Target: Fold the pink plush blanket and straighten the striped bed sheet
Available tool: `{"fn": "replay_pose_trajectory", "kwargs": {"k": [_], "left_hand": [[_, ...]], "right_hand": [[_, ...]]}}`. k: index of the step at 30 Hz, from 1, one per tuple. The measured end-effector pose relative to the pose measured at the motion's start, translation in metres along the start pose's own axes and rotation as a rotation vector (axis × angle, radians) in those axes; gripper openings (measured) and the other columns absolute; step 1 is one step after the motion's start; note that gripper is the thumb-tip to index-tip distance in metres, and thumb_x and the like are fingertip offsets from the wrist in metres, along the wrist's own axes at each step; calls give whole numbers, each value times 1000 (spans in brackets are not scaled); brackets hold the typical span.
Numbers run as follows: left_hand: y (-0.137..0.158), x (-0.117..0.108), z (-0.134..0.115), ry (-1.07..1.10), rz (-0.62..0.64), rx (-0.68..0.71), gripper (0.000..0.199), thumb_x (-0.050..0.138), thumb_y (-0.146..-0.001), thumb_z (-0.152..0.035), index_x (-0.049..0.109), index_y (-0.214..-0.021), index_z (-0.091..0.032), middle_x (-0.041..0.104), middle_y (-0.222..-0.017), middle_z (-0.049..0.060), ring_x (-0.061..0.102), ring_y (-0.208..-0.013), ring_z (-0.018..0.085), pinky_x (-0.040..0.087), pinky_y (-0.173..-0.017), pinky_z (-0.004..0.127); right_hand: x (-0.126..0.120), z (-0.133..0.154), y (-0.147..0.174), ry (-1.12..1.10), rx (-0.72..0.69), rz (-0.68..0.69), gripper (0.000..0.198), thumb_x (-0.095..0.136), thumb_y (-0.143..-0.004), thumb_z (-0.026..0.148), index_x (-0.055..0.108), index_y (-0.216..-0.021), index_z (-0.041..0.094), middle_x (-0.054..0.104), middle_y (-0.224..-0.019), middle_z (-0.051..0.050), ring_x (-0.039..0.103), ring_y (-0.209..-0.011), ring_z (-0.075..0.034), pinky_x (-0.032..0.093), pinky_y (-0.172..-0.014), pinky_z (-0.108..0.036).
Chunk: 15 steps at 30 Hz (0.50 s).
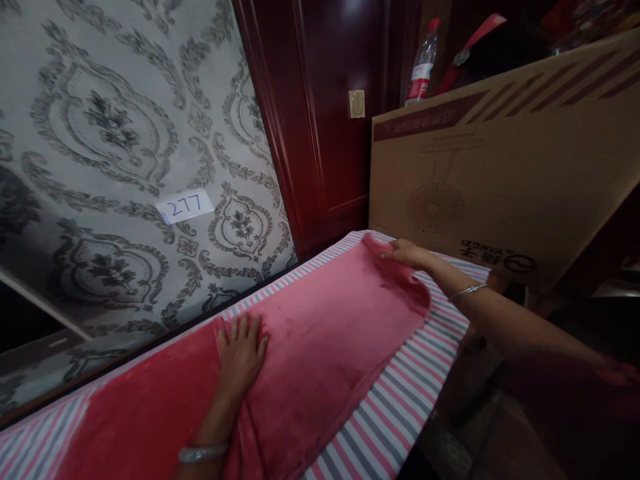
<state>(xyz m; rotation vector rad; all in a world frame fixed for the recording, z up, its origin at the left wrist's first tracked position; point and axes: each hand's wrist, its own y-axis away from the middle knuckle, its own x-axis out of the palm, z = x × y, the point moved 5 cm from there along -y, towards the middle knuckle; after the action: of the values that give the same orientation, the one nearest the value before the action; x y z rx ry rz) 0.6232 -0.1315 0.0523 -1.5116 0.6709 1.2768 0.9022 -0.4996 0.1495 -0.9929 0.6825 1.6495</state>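
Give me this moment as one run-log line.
left hand: palm-down on pink-red cloth | right hand: gripping its curled edge | cloth: lying over striped cover

Pink-and-red cloth [320, 320] spread lengthwise on striped cover [400, 383], right end curled up.

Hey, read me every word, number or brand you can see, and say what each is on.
"277": handwritten on the white paper on the patterned wall.
"YANGZI": on the cardboard box.
Too blurred to read: the box's red band and the bottle label.
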Motion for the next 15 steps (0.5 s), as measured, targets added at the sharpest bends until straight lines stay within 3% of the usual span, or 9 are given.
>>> {"fn": "replay_pose_trajectory", "kwargs": {"k": [3,7,11,15], "left_hand": [[0,1,3,217,-156,142,49,46,-97,-34,65,-136,-12,59,-146,20,55,-137,34,42,-116,55],[-1,10,18,508,-195,130,41,47,-95,-36,72,-119,-13,76,-117,16,71,-111,28,56,-100,46],[-1,15,24,640,-146,56,34,53,-90,-31,73,-112,-14,77,-110,14,72,-103,26,58,-94,44],[1,11,16,632,-98,79,29,56,-88,-24,75,-109,-16,76,-110,13,69,-106,25,54,-99,45]], "right_hand": [[29,62,38,55,-196,57,23,69,-89,26,73,-108,13,73,-99,-8,64,-86,-18,40,-70,-23],[88,116,117,162,-532,152,27,62,-90,23,73,-113,13,73,-112,-14,67,-100,-27,45,-79,-30],[140,117,171,151,-608,302,38,54,-94,20,69,-128,15,71,-123,-15,66,-113,-30,47,-88,-35],[152,107,181,163,-574,307,56,55,-91,17,54,-147,18,65,-136,-13,61,-124,-28,45,-97,-33]]}}
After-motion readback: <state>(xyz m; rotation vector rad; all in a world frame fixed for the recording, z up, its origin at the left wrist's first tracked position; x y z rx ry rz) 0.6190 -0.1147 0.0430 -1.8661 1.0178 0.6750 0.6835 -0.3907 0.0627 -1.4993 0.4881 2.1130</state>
